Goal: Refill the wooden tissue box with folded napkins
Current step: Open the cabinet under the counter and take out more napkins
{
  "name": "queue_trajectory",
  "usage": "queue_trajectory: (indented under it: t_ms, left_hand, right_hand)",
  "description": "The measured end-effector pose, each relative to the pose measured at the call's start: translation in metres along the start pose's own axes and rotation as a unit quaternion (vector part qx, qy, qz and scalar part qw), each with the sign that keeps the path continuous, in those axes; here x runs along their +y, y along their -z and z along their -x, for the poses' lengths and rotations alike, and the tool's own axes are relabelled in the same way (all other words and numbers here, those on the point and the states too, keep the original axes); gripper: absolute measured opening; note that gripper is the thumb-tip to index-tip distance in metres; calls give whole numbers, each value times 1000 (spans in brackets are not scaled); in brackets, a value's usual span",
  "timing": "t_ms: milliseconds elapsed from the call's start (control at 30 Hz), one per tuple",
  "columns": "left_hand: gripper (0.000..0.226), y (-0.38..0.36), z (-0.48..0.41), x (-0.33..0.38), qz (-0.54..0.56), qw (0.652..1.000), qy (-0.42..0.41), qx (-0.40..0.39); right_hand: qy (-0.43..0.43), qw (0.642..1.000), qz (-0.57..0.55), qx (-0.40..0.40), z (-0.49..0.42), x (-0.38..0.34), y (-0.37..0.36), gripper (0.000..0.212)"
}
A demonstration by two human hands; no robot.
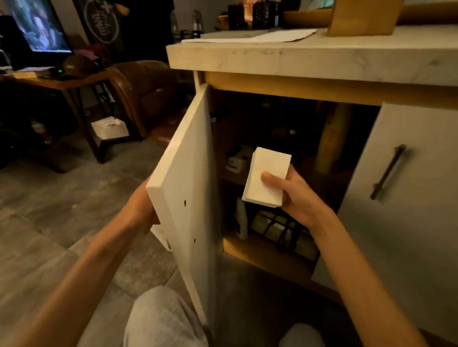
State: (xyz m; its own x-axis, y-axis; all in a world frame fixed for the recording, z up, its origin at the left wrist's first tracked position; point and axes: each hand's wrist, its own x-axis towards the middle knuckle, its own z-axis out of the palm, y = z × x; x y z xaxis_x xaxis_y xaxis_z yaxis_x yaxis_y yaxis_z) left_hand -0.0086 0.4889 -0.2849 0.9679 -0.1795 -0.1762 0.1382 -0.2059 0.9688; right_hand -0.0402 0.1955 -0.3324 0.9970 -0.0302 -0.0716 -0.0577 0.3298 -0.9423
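Our right hand [290,193] grips a napkin stack [267,176] before the open cabinet [268,133], at center. At nine o'clock, our left hand [141,205] clasps the door [188,181] edge.

White stack of folded napkins [267,176], tilted, before open cabinet

A dim home living area: a lit TV screen [39,26] sits on a wooden desk [56,82], a brown leather armchair [148,92] stands beside it, and a marble-topped counter [322,57] with white cabinet doors [188,192] stands close, floor tiled.
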Motion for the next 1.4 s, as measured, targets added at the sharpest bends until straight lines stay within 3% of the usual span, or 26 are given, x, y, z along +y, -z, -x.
queue_trajectory:
  t_ms: [133, 233, 300, 433, 533, 667, 800, 933, 1067, 1267, 1333, 1400]
  left_hand:
    - [29, -56, 49, 3, 37, 995, -86, -42]
    - [65, -110, 49, 12, 78, 989, -93, -85]
    - [83, -152, 37, 10, 20, 985, -137, -106]
    - [84, -244, 8, 10, -31, 958, -263, -111]
    - [80, -295, -23, 17, -26, 956, -283, -78]
    - [81, -310, -39, 26, -31, 951, -300, -63]
    - [92, -296, -39, 50, -119, 966, -221, -69]
    - [87, -272, -29, 91, -228, 958, -144, -93]
    - [78, -234, -30, 159, -413, 894, -127, -118]
    - [65, -167, -29, 254, -560, 794, -56, -228]
    - [65, -148, -24, 282, -567, 785, -27, -249]
    - [72, -131, -17, 310, -518, 806, 39, -282]
  right_hand:
    - [58, 995, -12, 75, 65, -10, 20, 57]
    - [98, 979, -31, 177, 108, -17, 39, 50]
    - [123, 958, -47, 256, 131, -16, 52, 44]
    - [160, 906, -136, 368, 164, -12, 72, 42]
    - [158, 877, -182, 415, 170, -5, 81, 42]
    - [93, 857, -208, 461, 170, -10, 71, 43]
    - [14, 835, -256, 487, 175, -54, 35, 45]
    - [-46, 831, -276, 481, 177, -120, -8, 40]
    - [-98, 819, -345, 448, 170, -197, -59, 31]
    - [-184, 787, -425, 409, 154, -284, -126, 47]
    - [-190, 771, -439, 421, 148, -311, -144, 49]
    - [-182, 763, -452, 423, 143, -334, -160, 49]
